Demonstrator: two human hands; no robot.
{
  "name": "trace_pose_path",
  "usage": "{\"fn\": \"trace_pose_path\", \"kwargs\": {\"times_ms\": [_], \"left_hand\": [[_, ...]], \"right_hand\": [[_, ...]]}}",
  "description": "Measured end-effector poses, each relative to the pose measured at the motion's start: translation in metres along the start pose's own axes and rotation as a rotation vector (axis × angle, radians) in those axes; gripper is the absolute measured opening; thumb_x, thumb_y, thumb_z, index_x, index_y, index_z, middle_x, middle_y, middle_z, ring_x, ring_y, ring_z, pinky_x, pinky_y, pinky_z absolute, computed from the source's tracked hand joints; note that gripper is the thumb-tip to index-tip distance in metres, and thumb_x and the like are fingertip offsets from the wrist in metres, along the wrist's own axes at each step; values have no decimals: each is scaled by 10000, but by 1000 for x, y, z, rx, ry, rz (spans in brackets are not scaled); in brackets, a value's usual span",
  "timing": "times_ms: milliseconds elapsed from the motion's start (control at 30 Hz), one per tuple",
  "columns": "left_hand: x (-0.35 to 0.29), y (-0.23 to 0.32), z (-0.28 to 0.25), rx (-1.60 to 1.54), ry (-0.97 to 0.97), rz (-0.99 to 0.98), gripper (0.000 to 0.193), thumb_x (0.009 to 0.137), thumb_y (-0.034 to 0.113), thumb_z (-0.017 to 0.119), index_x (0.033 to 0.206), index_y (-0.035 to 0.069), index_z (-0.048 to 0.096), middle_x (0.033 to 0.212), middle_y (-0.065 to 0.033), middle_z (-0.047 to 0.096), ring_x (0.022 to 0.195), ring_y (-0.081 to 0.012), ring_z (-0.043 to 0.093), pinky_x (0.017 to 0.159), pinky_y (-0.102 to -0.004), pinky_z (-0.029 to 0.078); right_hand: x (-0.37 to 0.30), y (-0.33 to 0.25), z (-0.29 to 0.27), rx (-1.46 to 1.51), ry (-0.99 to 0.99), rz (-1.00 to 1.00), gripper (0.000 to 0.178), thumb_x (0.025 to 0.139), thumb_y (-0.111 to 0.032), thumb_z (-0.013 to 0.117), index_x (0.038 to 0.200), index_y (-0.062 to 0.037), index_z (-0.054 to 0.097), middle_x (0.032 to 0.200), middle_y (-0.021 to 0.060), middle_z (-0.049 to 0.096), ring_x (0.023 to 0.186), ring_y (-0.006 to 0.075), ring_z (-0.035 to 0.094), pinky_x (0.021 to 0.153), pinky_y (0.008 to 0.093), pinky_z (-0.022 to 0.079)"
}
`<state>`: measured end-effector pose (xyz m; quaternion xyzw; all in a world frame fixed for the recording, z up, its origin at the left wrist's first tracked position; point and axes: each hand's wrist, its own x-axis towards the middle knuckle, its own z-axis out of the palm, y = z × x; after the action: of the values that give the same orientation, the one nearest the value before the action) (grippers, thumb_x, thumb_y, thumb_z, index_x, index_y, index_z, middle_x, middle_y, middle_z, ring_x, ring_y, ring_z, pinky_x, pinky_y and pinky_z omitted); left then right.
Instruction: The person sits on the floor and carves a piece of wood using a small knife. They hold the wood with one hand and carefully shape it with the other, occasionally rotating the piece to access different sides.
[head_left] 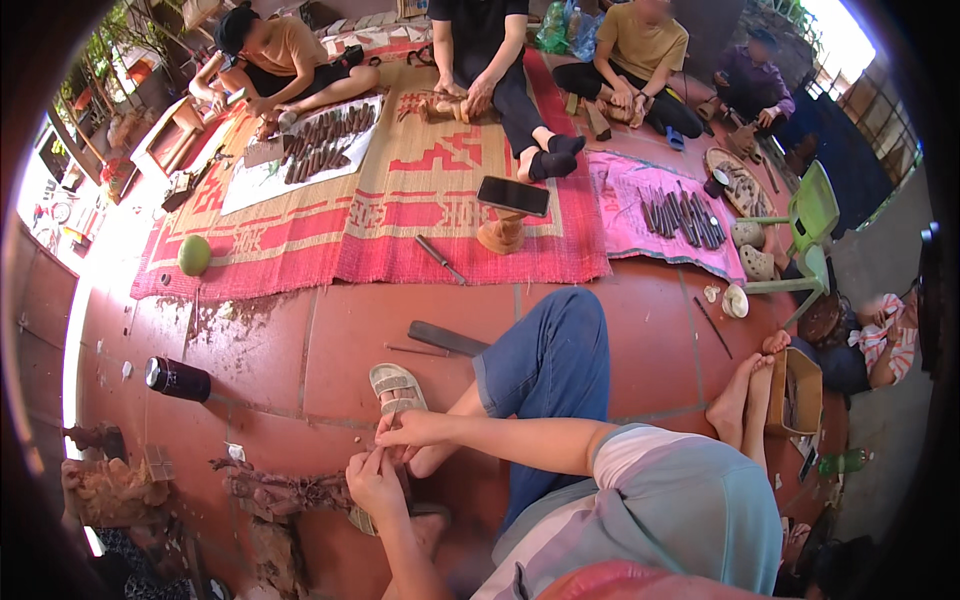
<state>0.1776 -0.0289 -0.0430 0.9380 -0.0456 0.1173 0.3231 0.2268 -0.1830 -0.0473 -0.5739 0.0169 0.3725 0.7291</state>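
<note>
My left hand [376, 485] and my right hand [414, 430] meet low in the picture, left of my bent knee in blue jeans. Both are closed, with thumbs and fingertips pinched close together. Whatever may sit between the fingertips is too small to make out. Just beyond the hands is a foot in a beige sandal [397, 384]. A carved dark reddish-brown wood piece [285, 492] lies to the left of my left hand.
A black can [178, 381] lies on red tiles. Past my knee are a dark flat bar [447, 338] and a chisel [440, 260]. A phone [512, 196] rests on a wooden stand [500, 236]. Several people sit around the mat [400, 235]. A green chair [812, 210] stands right.
</note>
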Motion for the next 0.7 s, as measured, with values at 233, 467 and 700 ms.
{"fn": "trace_pose_path", "kwargs": {"times_ms": [233, 467, 700], "left_hand": [[-18, 2, 20, 222, -260, -431, 544, 835, 157, 634, 1348, 97, 465, 819, -149, 624, 726, -312, 600, 700, -414, 490], [-22, 15, 20, -288, -537, -591, 849, 893, 105, 563, 1506, 148, -23, 686, -112, 635, 437, -130, 544, 380, -270, 429], [-16, 47, 29, -357, -324, -575, 873, 885, 87, 583, 1501, 115, -35, 630, -115, 592, 398, -154, 525, 343, -276, 417]], "right_hand": [[30, 29, -41, 137, 255, -104, 106, 822, -52, 611, 920, -32, 649, 881, 52, 628, 678, 115, 631, 555, 238, 550], [35, 38, -35, 175, 355, -241, 130, 800, -35, 631, 925, -44, 662, 874, 32, 630, 755, 122, 600, 677, 249, 514], [41, 57, -18, -194, 424, -272, 132, 755, -131, 710, 859, -66, 660, 876, 27, 669, 847, 139, 613, 771, 279, 482]]}}
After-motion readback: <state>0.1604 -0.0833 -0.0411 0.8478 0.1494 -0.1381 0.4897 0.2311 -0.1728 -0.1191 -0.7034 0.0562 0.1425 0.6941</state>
